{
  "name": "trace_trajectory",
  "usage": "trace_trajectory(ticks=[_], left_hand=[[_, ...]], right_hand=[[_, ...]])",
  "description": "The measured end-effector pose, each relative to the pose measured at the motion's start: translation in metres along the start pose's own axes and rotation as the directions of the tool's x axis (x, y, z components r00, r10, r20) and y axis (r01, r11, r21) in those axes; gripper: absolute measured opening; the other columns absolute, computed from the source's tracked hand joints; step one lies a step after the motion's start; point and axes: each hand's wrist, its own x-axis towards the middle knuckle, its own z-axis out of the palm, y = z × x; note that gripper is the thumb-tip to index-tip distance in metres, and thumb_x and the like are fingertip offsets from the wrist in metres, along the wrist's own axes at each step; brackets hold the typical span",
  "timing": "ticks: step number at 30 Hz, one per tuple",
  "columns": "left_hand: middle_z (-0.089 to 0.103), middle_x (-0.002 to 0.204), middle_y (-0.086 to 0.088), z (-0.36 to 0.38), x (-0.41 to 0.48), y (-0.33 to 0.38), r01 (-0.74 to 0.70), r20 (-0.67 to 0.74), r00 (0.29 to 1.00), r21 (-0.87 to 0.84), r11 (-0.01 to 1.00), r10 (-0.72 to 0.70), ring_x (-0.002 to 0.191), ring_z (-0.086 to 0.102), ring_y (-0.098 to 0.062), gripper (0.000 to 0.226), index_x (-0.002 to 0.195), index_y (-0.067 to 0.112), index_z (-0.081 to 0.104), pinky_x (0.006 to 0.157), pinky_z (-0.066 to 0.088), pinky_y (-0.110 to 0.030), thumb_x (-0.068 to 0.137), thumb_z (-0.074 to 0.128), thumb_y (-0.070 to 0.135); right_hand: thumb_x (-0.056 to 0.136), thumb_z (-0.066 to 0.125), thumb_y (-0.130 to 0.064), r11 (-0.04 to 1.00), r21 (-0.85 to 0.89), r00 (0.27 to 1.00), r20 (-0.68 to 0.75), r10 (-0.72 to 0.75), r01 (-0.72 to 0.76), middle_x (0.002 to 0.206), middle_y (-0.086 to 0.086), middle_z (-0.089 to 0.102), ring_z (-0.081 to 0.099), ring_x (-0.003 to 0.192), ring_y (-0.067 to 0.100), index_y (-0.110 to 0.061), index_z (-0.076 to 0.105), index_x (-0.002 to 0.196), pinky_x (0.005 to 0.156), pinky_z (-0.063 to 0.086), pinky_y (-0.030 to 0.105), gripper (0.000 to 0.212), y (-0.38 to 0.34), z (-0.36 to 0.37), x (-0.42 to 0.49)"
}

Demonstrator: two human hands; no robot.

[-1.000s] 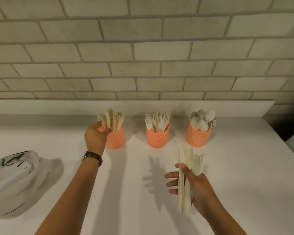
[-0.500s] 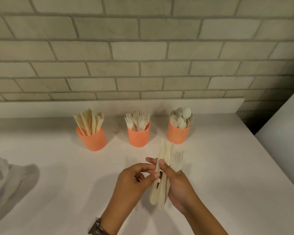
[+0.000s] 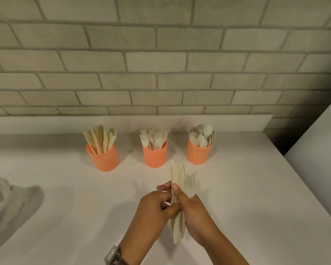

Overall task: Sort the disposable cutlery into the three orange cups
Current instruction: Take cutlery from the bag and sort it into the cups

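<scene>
Three orange cups stand in a row near the back ledge. The left cup (image 3: 104,159) holds knives, the middle cup (image 3: 154,156) holds forks, the right cup (image 3: 198,154) holds spoons. In front of them my right hand (image 3: 196,213) grips a bundle of cream cutlery (image 3: 178,178), with knives and a fork sticking up. My left hand (image 3: 155,209) meets it from the left and pinches a piece in the bundle at its middle. The lower ends of the bundle poke out below both hands.
A white plastic bag (image 3: 0,199) lies at the left edge of the white counter (image 3: 75,207). A raised white ledge (image 3: 46,124) and a brick wall close off the back. A white panel (image 3: 317,150) stands beyond the counter's right edge.
My left hand left the knife cup, came across to the bundle and now pinches a piece in it. The view has shifted right and closer.
</scene>
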Motion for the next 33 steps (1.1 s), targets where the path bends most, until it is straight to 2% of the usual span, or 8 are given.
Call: trace_trajectory(ticks=[5,10,13,19,23,25,28,33], left_hand=[[0.052,0.051,0.014,-0.0036,0.0049,-0.002,0.042,0.068,0.997,-0.084,0.996,-0.036,0.052,0.053,-0.005,0.036,0.048,0.028,0.06,0.06,0.05,-0.019,0.079,0.066,0.01],[0.056,0.063,0.003,-0.0016,0.0076,-0.0022,0.065,0.067,0.996,-0.107,0.992,-0.058,0.053,0.057,-0.006,0.016,0.064,0.015,0.064,0.059,0.053,-0.021,0.079,0.061,0.011],[0.053,0.052,0.008,0.0016,0.0078,-0.0026,0.043,0.038,0.998,-0.039,0.998,-0.042,0.05,0.053,-0.004,0.022,0.061,0.022,0.058,0.06,0.052,-0.023,0.081,0.059,0.013],[0.058,0.061,0.001,0.0042,0.0068,-0.0047,-0.034,0.028,0.999,0.026,0.999,0.034,0.061,0.061,-0.018,0.032,0.059,0.025,0.055,0.069,0.056,-0.031,0.089,0.054,0.015],[0.045,0.044,0.013,0.0037,0.0068,-0.0069,-0.048,0.013,0.999,0.073,0.996,0.047,0.047,0.045,-0.005,0.041,0.051,0.028,0.044,0.056,0.044,-0.018,0.087,0.058,0.015],[0.044,0.043,0.016,0.0016,0.0078,-0.0075,-0.058,0.043,0.998,0.063,0.996,0.055,0.045,0.043,-0.002,0.041,0.05,0.027,0.043,0.056,0.044,-0.018,0.085,0.062,0.015],[0.045,0.051,0.016,-0.0011,0.0096,-0.008,-0.026,0.093,0.995,-0.034,0.999,0.029,0.049,0.046,-0.002,0.035,0.052,0.022,0.05,0.061,0.053,-0.023,0.079,0.069,0.012],[0.064,0.073,0.0,-0.0002,0.0093,-0.0059,0.022,0.047,0.999,-0.174,0.984,-0.014,0.067,0.068,-0.016,0.018,0.07,0.015,0.069,0.064,0.057,-0.026,0.086,0.061,0.009]], right_hand=[[0.096,0.043,-0.031,0.995,0.082,0.998,0.041,0.052,-0.056,0.108,0.009,0.072,0.069,0.097,0.025,-0.015,0.062,0.111,0.079,0.055,0.038,0.029,0.0006,-0.0012,-0.001],[0.096,0.041,-0.034,0.993,0.095,0.996,0.06,0.065,-0.07,0.107,0.004,0.073,0.068,0.101,0.022,-0.021,0.062,0.115,0.076,0.057,0.037,0.031,-0.0011,-0.0021,-0.0016],[0.097,0.04,-0.033,0.996,0.066,0.998,0.045,0.051,-0.054,0.11,0.003,0.072,0.067,0.103,0.02,-0.023,0.062,0.116,0.083,0.056,0.033,0.031,-0.0004,-0.0017,-0.0007],[0.09,0.045,-0.037,0.994,0.101,0.999,0.028,0.03,-0.032,0.112,0.008,0.071,0.067,0.104,0.024,-0.015,0.059,0.116,0.075,0.056,0.03,0.036,0.0011,-0.0035,0.0023],[0.087,0.048,-0.036,0.995,0.1,0.999,0.036,0.014,-0.018,0.109,0.008,0.072,0.067,0.102,0.024,-0.01,0.063,0.108,0.08,0.056,0.031,0.036,0.0025,-0.0056,0.0024],[0.087,0.048,-0.037,0.995,0.099,0.998,0.053,0.028,-0.033,0.109,0.008,0.072,0.067,0.102,0.024,-0.013,0.064,0.107,0.082,0.055,0.033,0.035,0.0018,-0.0068,0.0017],[0.086,0.048,-0.04,0.993,0.1,0.994,0.093,0.06,-0.07,0.109,0.006,0.072,0.068,0.099,0.022,-0.017,0.063,0.11,0.08,0.056,0.039,0.036,-0.0003,-0.008,0.0019],[0.088,0.046,-0.04,0.986,0.14,0.988,0.137,0.067,-0.087,0.113,0.008,0.07,0.067,0.103,0.025,-0.016,0.06,0.118,0.084,0.055,0.049,0.041,-0.0042,-0.0077,0.0023]])
